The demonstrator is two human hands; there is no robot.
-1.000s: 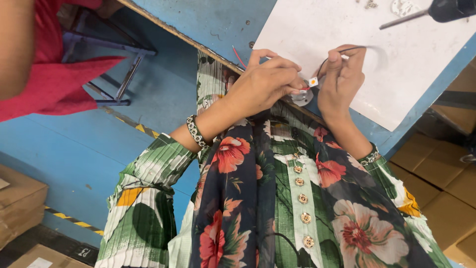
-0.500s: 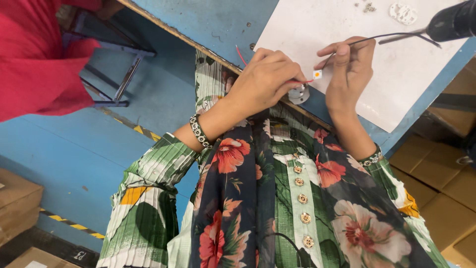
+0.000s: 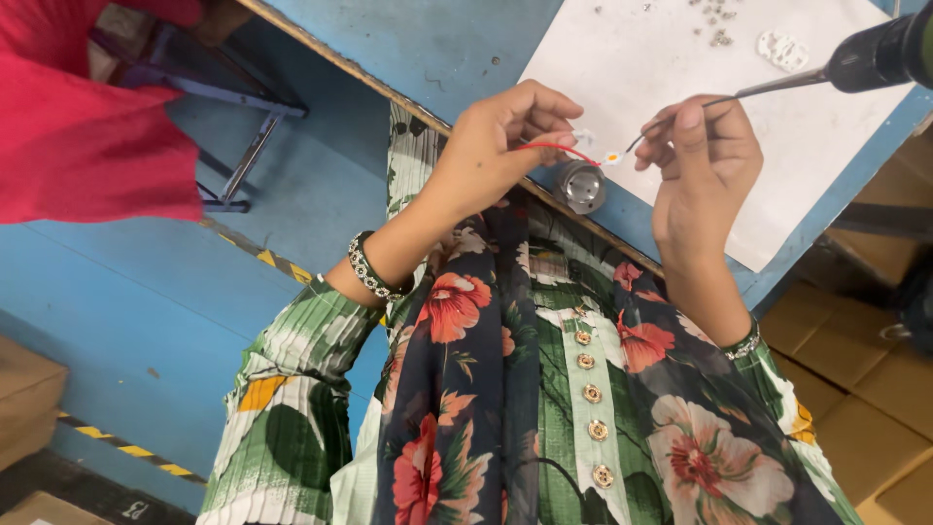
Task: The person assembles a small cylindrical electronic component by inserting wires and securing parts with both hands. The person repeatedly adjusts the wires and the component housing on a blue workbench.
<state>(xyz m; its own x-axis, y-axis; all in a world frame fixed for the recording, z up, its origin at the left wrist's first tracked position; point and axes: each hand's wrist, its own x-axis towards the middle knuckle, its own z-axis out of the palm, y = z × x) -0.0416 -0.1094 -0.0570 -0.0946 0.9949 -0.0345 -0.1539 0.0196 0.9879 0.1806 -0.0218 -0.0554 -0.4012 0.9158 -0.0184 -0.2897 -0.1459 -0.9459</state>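
Head view shows the left hand (image 3: 496, 146) pinching a thin red wire (image 3: 559, 149) with a small white connector (image 3: 612, 157) at its end, while the right hand (image 3: 705, 156) pinches a fine dark wire (image 3: 649, 136) meeting that connector. Both hover above a round metal part (image 3: 581, 185) at the blue worktop (image 3: 447, 49) edge. Held so lightly over the edge, the connector could likely slip and drop. A powered driver (image 3: 875, 58) lies far right on white paper (image 3: 632, 58).

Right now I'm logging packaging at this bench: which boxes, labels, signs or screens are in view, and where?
Brown cardboard boxes: stacked on the floor at lower right, plain flaps.
Brown cardboard box: at the left edge, on the blue floor.
Cardboard piece: bottom left corner, tan.
Yellow-and-black hazard tape: floor strip, lower left.
No screens or signs show.
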